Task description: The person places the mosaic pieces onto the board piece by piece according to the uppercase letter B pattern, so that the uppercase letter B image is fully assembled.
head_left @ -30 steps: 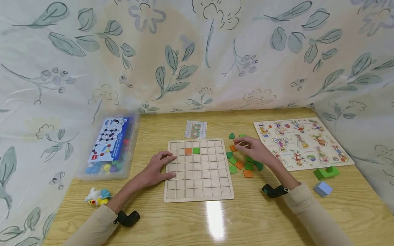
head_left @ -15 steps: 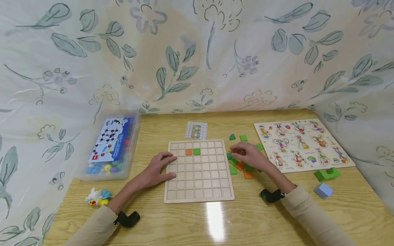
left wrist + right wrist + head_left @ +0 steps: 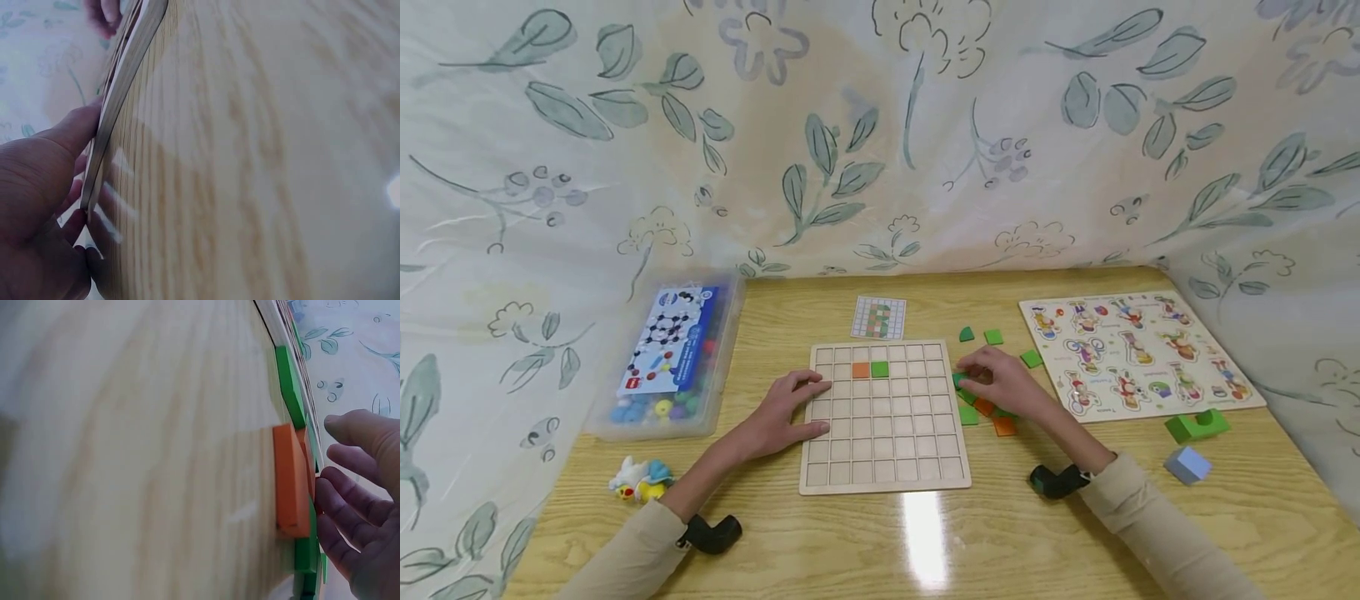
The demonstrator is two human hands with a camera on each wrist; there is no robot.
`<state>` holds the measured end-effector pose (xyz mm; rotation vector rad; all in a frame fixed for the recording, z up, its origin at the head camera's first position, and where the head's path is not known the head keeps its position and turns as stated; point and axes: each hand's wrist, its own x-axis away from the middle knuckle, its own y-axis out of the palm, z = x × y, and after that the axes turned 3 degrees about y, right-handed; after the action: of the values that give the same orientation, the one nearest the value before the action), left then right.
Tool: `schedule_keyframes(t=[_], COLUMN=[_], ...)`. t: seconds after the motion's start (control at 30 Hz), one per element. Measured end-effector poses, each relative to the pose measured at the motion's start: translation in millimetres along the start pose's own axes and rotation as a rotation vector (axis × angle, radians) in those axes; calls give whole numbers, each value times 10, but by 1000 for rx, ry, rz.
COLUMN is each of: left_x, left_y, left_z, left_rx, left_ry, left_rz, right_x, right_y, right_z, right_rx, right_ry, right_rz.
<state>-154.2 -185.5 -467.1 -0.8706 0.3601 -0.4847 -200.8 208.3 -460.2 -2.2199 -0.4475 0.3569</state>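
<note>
Nearest you, the grid board (image 3: pixel 883 450) lies flat, your left hand (image 3: pixel 778 417) resting on its left rim, thumb and fingers spread apart. Right of the board: loose tile pile, orange tile (image 3: pixel 1004 427) at its near side. Your right hand (image 3: pixel 1000 383) sits over the pile, clearly the nearer hand; thumb and fingers look slightly apart, nothing visibly clamped. Key relation: dark green tile (image 3: pixel 958 380) lies left of those fingertips, between them and the board's right rim; partly covered, so can't tell its long axis. Farther, across the board to the left, placed orange square (image 3: pixel 861 370) and placed green square (image 3: pixel 879 369) sit side by side; pattern card (image 3: pixel 878 317) lies beyond the far rim
</note>
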Motion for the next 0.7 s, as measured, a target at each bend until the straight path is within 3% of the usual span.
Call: schedule_keyframes(t=[0.47, 0.7], left_x=[6, 10], left_y=[-1, 11], left_z=[8, -17], left_rx=[12, 11], left_ry=[3, 3], left_rz=[5, 8], right_x=[-1, -14], right_y=[35, 31], right_z=[-16, -49], right_rx=[64, 95], right_ry=[-5, 34], right_rz=[-21, -40])
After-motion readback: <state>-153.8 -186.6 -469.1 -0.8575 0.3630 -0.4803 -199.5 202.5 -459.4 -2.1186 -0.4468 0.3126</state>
